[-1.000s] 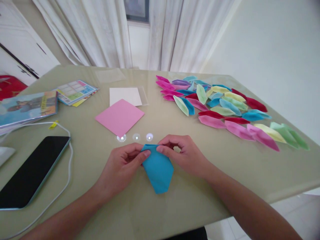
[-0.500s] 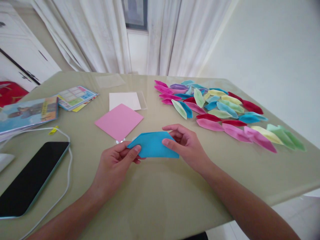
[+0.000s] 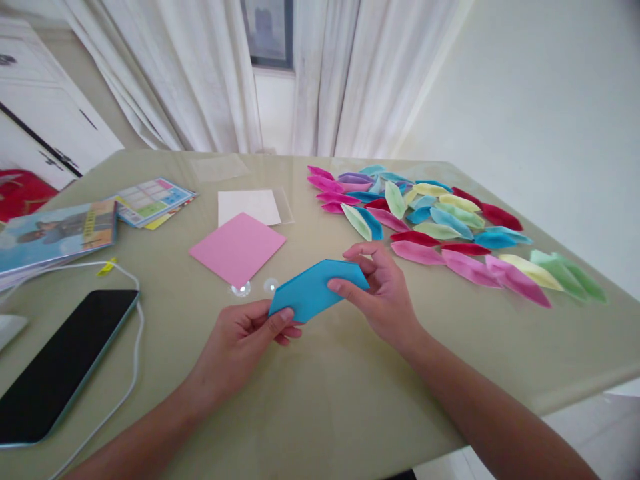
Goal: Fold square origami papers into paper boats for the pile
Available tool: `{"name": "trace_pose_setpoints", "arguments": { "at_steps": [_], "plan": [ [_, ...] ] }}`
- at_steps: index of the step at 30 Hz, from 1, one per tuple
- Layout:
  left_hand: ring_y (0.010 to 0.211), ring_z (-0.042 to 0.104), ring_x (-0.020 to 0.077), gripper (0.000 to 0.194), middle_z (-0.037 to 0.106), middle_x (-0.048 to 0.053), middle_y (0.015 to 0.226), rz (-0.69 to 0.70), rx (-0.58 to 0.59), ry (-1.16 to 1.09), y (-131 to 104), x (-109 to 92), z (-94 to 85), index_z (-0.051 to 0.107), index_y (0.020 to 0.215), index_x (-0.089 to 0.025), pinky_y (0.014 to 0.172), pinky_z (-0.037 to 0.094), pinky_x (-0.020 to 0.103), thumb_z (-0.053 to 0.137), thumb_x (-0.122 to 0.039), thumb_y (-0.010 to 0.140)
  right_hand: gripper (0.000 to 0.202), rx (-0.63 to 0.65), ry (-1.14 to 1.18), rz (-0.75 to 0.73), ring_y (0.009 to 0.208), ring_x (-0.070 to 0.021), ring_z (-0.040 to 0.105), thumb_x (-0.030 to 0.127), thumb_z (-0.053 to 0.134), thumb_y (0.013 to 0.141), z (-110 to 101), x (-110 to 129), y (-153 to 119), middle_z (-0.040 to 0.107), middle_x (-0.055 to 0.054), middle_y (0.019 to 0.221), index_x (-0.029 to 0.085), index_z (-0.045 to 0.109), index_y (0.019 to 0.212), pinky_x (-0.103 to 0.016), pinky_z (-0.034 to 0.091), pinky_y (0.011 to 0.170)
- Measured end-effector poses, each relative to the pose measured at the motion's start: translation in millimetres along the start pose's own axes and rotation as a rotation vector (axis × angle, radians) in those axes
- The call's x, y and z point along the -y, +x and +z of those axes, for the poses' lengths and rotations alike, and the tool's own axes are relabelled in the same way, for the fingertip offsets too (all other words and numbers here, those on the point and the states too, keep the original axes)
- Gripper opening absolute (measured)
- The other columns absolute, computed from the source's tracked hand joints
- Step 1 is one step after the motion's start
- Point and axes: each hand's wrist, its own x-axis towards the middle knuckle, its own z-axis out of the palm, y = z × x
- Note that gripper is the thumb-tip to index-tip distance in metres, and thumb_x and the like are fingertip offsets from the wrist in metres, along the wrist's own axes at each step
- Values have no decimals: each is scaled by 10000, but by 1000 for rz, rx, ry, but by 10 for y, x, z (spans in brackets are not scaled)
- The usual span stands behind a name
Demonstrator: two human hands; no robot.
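A folded piece of blue origami paper (image 3: 315, 287) is held up over the table, tilted with its right end higher. My left hand (image 3: 255, 330) pinches its lower left corner, thumb in front and fingers behind. At the right end, my right hand (image 3: 380, 287) grips it between the thumb and the fingers, which are partly hidden behind the paper. Beyond the left hand lies a pink square sheet of paper (image 3: 238, 248), overlapping a white square sheet (image 3: 249, 205) in a clear sleeve.
Several folded paper pieces (image 3: 419, 252) in many colours lie at the right of the table (image 3: 310, 413). On the left are a black-screened phone (image 3: 60, 363), a white cable (image 3: 135, 353), a picture book (image 3: 55, 233) and printed cards (image 3: 153, 201). Two small clear discs (image 3: 271, 285) lie near the pink sheet.
The blue paper has tilted, its right end rising and its left end shifting down and to the right. Both hands moved with it and keep their hold.
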Motion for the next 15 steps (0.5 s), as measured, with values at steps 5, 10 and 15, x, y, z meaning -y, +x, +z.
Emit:
{"name": "trace_pose_setpoints", "arguments": {
  "at_steps": [5, 10, 15],
  "plan": [
    [760, 785, 247, 362, 835, 86, 840, 29, 5, -12, -8, -12, -6, 829, 945, -189, 690, 649, 328, 732, -538, 932, 352, 2, -56, -103, 693, -124, 551, 332, 874, 857, 7, 14, -18, 585, 32, 850, 255, 577, 1030, -237, 467, 580],
    [1006, 768, 245, 518, 798, 80, 1177, 157, -77, -39, -24, 44, 2, 690, 1354, -266, 827, 651, 336, 833, -414, 878, 307, 96, -126, -109, 793, -152, 615, 328, 870, 874, 0, 23, -53, 650, -9, 946, 245, 647, 1068, -267, 514, 656],
    [838, 740, 180, 358, 797, 54, 998, 167, -140, -32, -33, 51, -12, 734, 1247, -244, 672, 597, 235, 786, -395, 926, 430, 215, -13, -85, 872, -152, 641, 284, 911, 833, 17, 38, -92, 655, -24, 1067, 254, 655, 1178, -274, 563, 740]
  ]
}}
